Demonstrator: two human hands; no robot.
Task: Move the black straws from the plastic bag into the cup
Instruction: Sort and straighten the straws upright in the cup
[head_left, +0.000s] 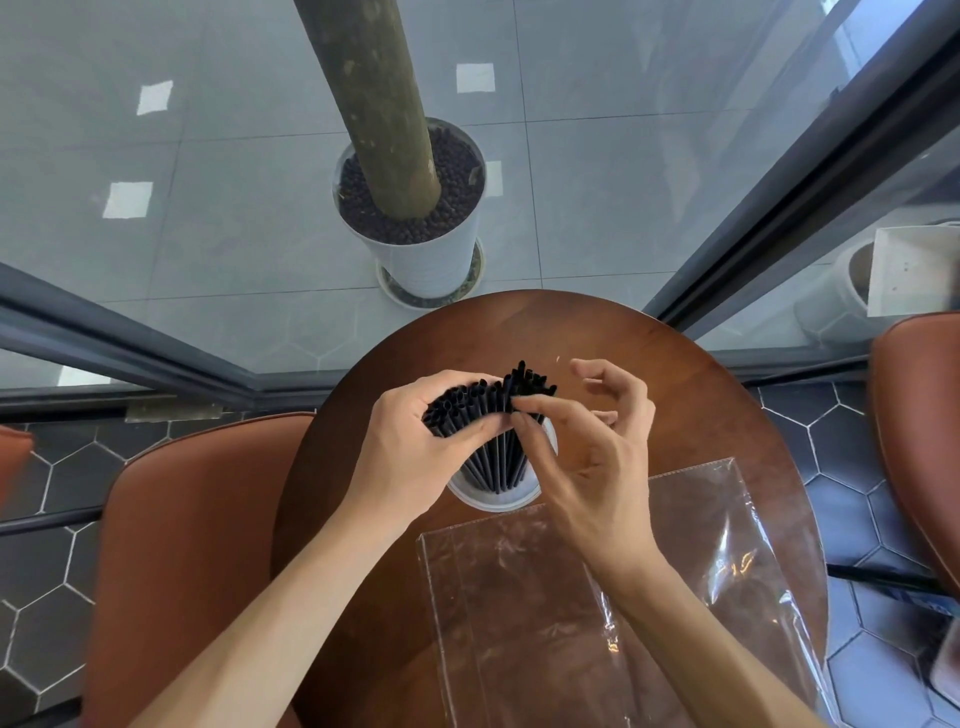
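Black straws (488, 415), one thick bundle of them (too many to count, dozens easily), are standing in the single white cup (493, 499) that sits near the middle of the round wooden worktop (691, 374). Their lower ends are down inside the cup and the tops fan out above its rim. So the straws are in the cup, not in the bag.

Two hands are on the job. The left hand (415, 447) is wrapped around the upper part of the bundle from the cup's left side, fingers curled over the straw tops and thumb pressing in at the front. The right hand (592, 441) is just to the right of the cup, with its thumb and forefinger pinching at straws on the right edge of the bundle while the other fingers are loosely curled and spread, touching nothing.

One clear plastic bag (597, 597) lies flat on the worktop on the near side of the cup, right under the right forearm, and no straws show inside it.

Around the cup otherwise: two brown leather chairs, one (197, 545) to its left and one (919, 441) far off to its right. Beyond the cup, past a glass wall, one white planter (426, 265) with a thick trunk (379, 104) stands on the grey tiled floor (234, 208).
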